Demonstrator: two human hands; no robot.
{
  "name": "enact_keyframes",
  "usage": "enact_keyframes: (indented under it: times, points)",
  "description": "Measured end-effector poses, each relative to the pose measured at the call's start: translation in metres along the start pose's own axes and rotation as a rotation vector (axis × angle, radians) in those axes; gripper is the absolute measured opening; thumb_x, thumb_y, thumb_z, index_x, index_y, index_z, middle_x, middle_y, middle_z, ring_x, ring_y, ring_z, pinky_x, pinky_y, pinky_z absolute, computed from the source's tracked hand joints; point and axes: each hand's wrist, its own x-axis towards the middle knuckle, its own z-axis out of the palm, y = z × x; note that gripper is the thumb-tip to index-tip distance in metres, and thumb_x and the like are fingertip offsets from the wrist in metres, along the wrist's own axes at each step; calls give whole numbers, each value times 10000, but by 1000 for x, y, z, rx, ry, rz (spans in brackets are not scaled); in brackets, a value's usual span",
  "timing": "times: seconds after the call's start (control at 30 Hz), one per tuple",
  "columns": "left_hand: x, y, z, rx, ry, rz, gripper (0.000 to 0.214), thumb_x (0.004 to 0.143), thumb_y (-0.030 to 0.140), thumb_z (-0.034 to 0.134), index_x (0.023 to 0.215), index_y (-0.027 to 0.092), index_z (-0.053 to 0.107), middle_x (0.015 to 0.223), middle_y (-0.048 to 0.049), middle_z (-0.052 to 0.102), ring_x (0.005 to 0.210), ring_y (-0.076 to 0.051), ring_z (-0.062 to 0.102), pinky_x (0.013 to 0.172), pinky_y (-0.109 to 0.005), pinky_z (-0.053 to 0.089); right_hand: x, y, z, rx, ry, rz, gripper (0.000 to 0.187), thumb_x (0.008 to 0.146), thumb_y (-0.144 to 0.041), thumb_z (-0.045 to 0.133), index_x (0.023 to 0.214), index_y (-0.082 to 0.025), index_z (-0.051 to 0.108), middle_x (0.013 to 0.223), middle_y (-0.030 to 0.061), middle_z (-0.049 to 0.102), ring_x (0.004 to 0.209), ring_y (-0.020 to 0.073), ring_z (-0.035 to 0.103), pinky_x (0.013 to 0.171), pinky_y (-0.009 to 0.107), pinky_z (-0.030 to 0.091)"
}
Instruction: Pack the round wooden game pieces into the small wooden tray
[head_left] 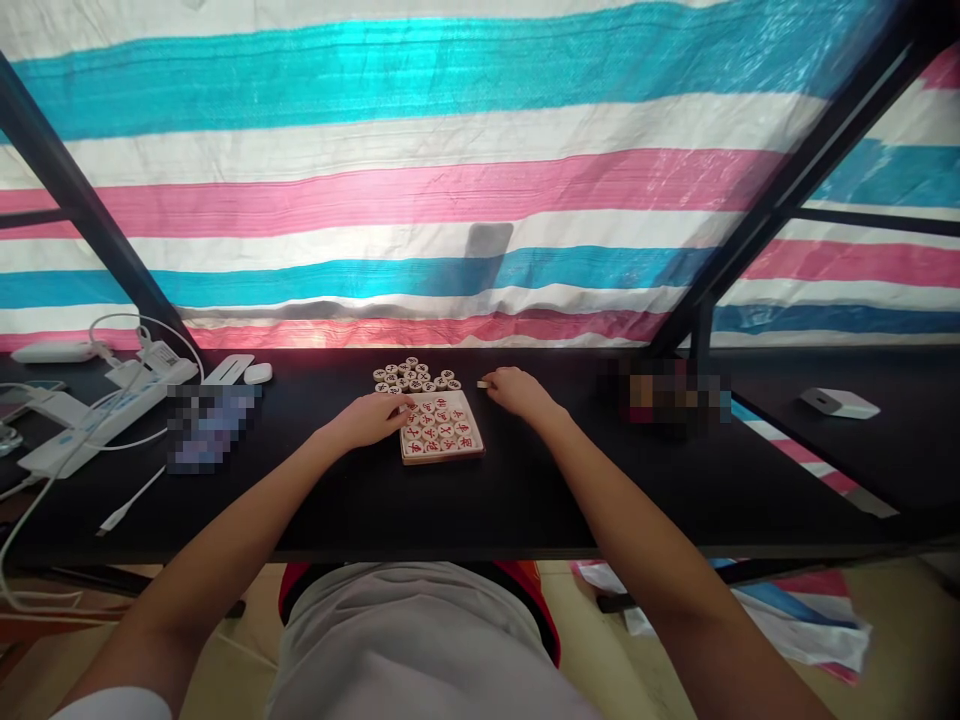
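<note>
Head camera view: a black desk [337, 515] is seen below both hands, backed by one tarpaulin [465, 195] striped in blue, pink and white. Two dark slanting frame posts [105, 235] are set against it, one on the far side of each hand. Pale floor [600, 640] is shown under the desk, with a striped sheet [810, 610] lying below and right of the right hand.

One shallow square box [444, 458] is placed just right of the left hand [375, 418], whose fingertips are laid over its left rim; whether anything is gripped there cannot be told. Inside, about fifteen red-marked xiangqi pieces [447, 430] are arranged flat in rows, some partly covered by the fingers.

By the right hand [514, 388], one pale xiangqi piece [482, 384] is pinched at the fingertips, beyond the box's far right corner. Between the hands, farther from the body than the box, about fifteen dark-marked xiangqi pieces [428, 386] are clustered on the desk; overlap prevents an exact count.

Well left of the left hand, one white power strip [82, 440] is crossed by white cables, and one pixelated object [211, 428] is left nearer the hand. Another pixelated blur [667, 397] is seen right of the right hand, and one white adapter [838, 403] farther right still.
</note>
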Motion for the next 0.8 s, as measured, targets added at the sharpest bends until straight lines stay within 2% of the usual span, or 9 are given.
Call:
enact_keyframes:
  times: [0.2,0.3,0.37,0.6,0.8]
  points:
    - [1,-2,1,-8,0,4,386,919,416,350,1183,246,576,1009,-41,671,904,-204,619,749,-255,446,4,-13,7,181,17,-187,329,902,-302,472,1135,-155,652,1039,131,662,942,238,623,827,297,446]
    - [1,-2,1,-6,-1,6,385,921,418,346,1174,245,579,1010,-40,671,902,-204,620,745,-252,444,6,-14,10,224,36,-199,336,934,-269,403,1141,-159,644,1103,126,650,989,224,615,871,295,430]
    - [1,-2,1,-3,1,10,387,923,419,339,1174,246,577,1017,-41,670,899,-204,619,735,-252,442,6,-13,10,244,41,-198,315,923,-241,422,1137,-159,637,1109,116,652,996,216,611,875,291,426]
    - [1,-2,2,4,5,12,380,923,416,342,1177,254,572,1025,-37,670,895,-202,619,725,-252,439,4,-18,7,363,74,-152,178,886,-212,503,998,-170,634,935,56,699,829,174,634,739,259,444]
    - [1,-4,4,-3,10,27,373,918,406,355,1185,252,565,1039,-39,666,906,-203,618,757,-259,441,3,-21,7,413,132,-247,238,920,-197,420,1020,-190,636,995,55,686,902,170,623,821,276,434]
